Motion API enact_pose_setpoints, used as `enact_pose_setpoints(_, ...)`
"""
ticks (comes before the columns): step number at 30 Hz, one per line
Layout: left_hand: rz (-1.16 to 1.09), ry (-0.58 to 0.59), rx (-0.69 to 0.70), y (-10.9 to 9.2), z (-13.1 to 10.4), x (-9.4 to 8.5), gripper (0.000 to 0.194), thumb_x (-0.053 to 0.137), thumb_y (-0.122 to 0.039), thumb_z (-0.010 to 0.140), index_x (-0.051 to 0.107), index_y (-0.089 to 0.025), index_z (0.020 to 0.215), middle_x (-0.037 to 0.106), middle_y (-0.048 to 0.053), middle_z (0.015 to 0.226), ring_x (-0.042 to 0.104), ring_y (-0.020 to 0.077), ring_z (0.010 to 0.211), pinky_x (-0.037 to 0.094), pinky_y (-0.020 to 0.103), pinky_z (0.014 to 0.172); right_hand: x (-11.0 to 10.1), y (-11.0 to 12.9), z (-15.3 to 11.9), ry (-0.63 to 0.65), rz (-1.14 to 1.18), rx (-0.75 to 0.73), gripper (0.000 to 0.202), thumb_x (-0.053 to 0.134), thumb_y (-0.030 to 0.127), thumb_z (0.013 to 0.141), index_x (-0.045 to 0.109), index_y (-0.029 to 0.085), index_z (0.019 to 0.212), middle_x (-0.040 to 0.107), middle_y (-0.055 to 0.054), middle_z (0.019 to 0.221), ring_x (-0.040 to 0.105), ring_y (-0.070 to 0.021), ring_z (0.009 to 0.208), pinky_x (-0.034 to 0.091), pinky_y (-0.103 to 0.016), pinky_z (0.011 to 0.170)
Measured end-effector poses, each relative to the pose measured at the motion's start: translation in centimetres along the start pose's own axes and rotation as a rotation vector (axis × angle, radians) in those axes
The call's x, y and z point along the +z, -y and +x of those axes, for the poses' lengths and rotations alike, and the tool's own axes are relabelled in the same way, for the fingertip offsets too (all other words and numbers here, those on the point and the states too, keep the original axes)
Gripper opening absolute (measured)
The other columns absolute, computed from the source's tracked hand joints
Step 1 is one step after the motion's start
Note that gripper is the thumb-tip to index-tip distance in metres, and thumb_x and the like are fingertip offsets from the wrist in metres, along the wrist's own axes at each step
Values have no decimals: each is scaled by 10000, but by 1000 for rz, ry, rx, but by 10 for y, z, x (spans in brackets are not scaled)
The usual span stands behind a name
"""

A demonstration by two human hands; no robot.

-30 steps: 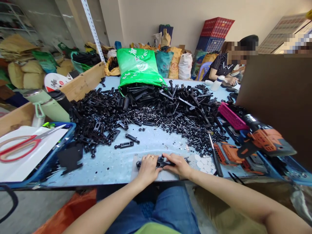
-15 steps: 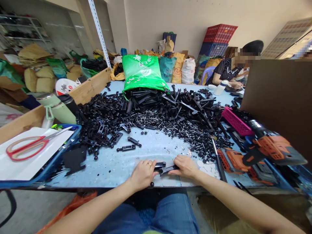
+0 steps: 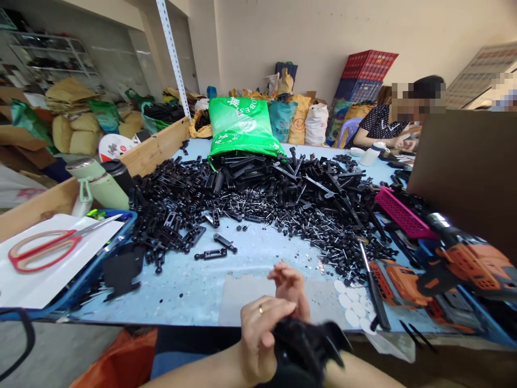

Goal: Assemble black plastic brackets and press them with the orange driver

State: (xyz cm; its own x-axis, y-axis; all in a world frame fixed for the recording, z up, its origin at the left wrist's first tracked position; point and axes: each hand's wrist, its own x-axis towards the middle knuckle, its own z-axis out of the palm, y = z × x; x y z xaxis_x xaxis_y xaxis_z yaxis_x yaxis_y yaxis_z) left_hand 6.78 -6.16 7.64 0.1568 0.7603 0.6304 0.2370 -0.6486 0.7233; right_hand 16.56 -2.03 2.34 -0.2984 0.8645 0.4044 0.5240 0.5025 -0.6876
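Close to me, past the table's front edge, my left hand (image 3: 258, 337), a ring on one finger, is closed on a black plastic bracket-like part (image 3: 302, 345). Motion blurs this part, and its exact shape cannot be made out. My right hand (image 3: 290, 288) is just beyond, partly hidden by the left hand, with its fingers loosely bent and apart. Two loose black linkage arms, one of them a slotted arm (image 3: 210, 254), lie on the blue tabletop (image 3: 189, 291). Behind them spreads a heap of black plastic parts (image 3: 173, 199) and a pile of small black-headed screws (image 3: 299, 215).
A green bag (image 3: 242, 126) spills parts at the back. Scissors (image 3: 44, 248) lie on paper at left, near a green flask (image 3: 97, 183). A hammer-like tool (image 3: 374, 285), orange drill (image 3: 476, 258), pink basket (image 3: 404, 213) and white discs (image 3: 355, 307) are at right. A co-worker (image 3: 379, 126) sits beyond.
Both hands have lifted off the tabletop, the left coming toward me with the black part. The right hand's fingers have loosened. The view has shifted slightly.
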Motion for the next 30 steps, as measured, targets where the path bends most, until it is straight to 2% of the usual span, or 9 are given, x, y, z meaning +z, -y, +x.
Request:
enact_pose_setpoints(3,291,89,126,42,8,10,734,-11,-548,882,495,-138,1221,637,152,1037,593,237,965,483,366,770,-6,-42,49,-255,31,-6,391,72,346,927,406,205,1072,464,-136,1147,472,-225,1066,411,-390,850)
enact_pose_setpoints(8,869,413,-82,132,43,7,638,247,-601,859,557,-133,1162,634,135,908,589,249,816,469,349,670,-45,-120,164,-30,-323,-55,300,315,394,919,522,187,984,576,-80,975,526,-193,931,422,-343,833)
enact_pose_setpoints(11,965,417,-148,170,71,-8,593,357,-590,836,598,-103,1074,620,152,881,565,275,857,454,360,692,-41,-145,231,52,-434,-74,252,462,367,863,554,195,1023,587,-67,1005,503,-203,974,404,-341,869)
enact_pose_setpoints(13,992,395,-153,183,87,-23,560,392,-573,834,597,-104,1063,608,157,929,536,285,931,442,376,749,-27,-151,271,85,-508,-79,282,503,327,839,546,193,1083,571,-81,1078,475,-218,1026,386,-348,893)
enact_pose_setpoints(17,1021,347,-125,178,100,-54,545,440,-529,839,512,-117,1189,558,152,1098,455,283,1091,355,440,935,7,-148,341,91,-636,-68,518,500,230,817,368,170,1315,373,-137,1354,341,-270,1195,314,-413,952)
enact_pose_setpoints(20,1004,296,-150,162,79,-78,475,424,-427,882,469,-116,1238,547,142,1139,453,265,1110,348,436,962,24,-146,382,126,-709,-77,690,556,216,764,262,201,1388,208,-111,1461,196,-287,1298,205,-447,1013)
enact_pose_setpoints(23,993,261,-149,148,32,-102,441,422,-370,893,448,-135,1266,554,123,1163,485,232,1094,401,373,923,32,-149,412,209,-763,-57,665,599,367,727,377,229,1338,371,-103,1386,304,-299,1254,219,-454,995)
enact_pose_setpoints(26,1046,209,-14,143,-23,-123,480,468,-398,864,445,-159,1280,571,103,1175,494,239,1107,400,372,919,32,-154,433,267,-807,-19,499,485,533,774,599,200,1128,607,-115,1105,504,-289,1063,308,-420,919)
enact_pose_setpoints(30,1072,106,13,143,-69,-132,495,401,-438,880,407,-222,1325,614,80,1130,526,266,1089,392,429,928,20,-157,455,219,-877,16,460,310,462,883,617,183,1083,622,-121,1042,533,-261,993,370,-354,833)
